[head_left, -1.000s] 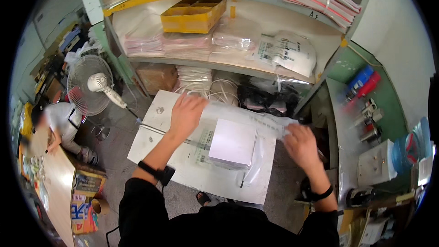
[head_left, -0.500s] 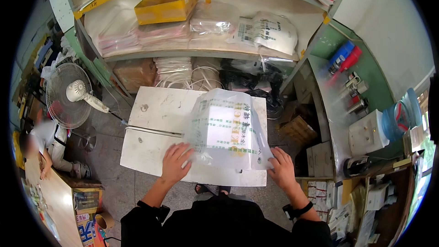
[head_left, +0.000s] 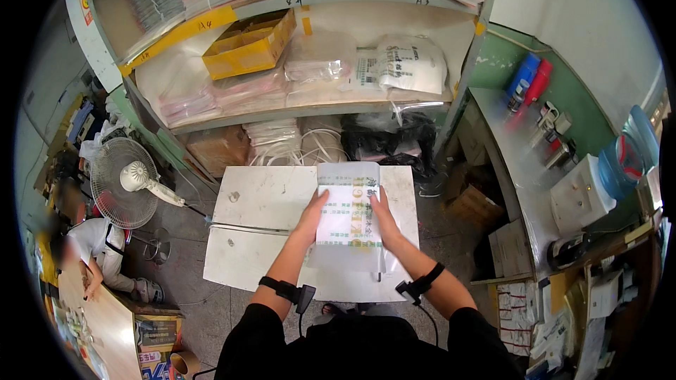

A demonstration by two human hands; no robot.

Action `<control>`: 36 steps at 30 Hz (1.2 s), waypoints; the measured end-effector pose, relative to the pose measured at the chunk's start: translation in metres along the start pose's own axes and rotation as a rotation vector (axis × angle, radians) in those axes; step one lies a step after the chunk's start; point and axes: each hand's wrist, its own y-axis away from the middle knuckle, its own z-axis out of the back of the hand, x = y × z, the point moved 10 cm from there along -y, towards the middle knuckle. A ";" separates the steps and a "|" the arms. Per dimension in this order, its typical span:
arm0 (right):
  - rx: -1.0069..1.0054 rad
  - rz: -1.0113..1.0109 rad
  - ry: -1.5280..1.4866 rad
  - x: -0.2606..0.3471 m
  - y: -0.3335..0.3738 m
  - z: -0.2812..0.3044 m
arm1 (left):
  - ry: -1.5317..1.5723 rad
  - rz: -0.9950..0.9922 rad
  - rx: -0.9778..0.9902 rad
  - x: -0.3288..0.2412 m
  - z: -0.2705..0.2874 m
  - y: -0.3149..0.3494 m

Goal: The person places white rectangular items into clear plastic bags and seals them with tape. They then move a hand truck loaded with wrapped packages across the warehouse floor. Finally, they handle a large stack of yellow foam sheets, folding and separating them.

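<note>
A translucent plastic wrapper (head_left: 348, 257) with green and yellow print lies about a white rectangular block (head_left: 334, 222), which looks like a stack of paper. Whether the wrapper is a bag or a loose sheet I cannot tell. My left hand (head_left: 312, 212) grips its left side, the thumb toward the top. On the opposite side my right hand (head_left: 384, 218) grips the folded edge, fingers partly hidden beneath. Both hold the bundle at the middle of the white worktable (head_left: 246, 260), and the wrapper's ends extend beyond the block at top and bottom.
A white strap (head_left: 250, 227) runs across the table's left part. Behind stands a shelf with a yellow divided box (head_left: 246, 56) and plastic packs. A fan (head_left: 127, 183) and a seated person (head_left: 105, 246) are at left, a metal counter (head_left: 521, 183) at right.
My hands have come together from the wrapper's spread lower corners to its two sides. The wrapper, wide before, is now narrow around the white block. The view has shifted slightly.
</note>
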 end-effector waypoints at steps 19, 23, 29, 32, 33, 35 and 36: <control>0.014 -0.170 -0.266 -0.039 0.001 0.010 | 0.066 -0.010 0.149 0.018 0.020 -0.022; -0.019 -0.030 -0.196 -0.013 0.002 0.036 | -0.207 0.030 -0.142 0.022 0.137 -0.032; -0.588 -0.168 0.310 0.025 0.095 0.175 | -0.758 0.039 -1.265 0.057 0.532 -0.008; -0.841 -0.222 0.435 0.055 0.183 0.219 | -1.030 0.353 -1.346 0.008 0.590 0.042; -0.856 -0.188 0.484 0.075 0.166 0.195 | -0.821 0.497 -1.382 0.034 0.655 0.056; -0.863 -0.124 0.462 0.098 0.154 0.171 | 0.054 0.131 -1.156 0.084 0.753 0.019; -0.855 -0.061 0.464 0.107 0.156 0.166 | 0.334 -0.040 -1.082 0.078 0.745 0.001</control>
